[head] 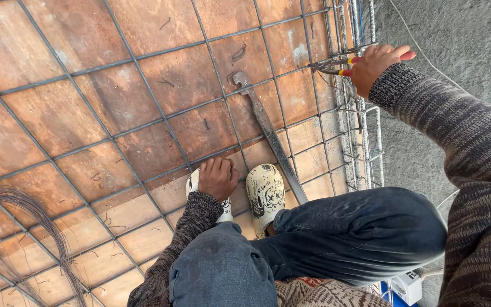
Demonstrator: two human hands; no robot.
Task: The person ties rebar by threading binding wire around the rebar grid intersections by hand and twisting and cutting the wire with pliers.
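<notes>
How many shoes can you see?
2. One patterned white shoe stands on the rebar grid beside the long metal bar. The other shoe is mostly hidden under the left hand. The right hand holds pliers.
</notes>
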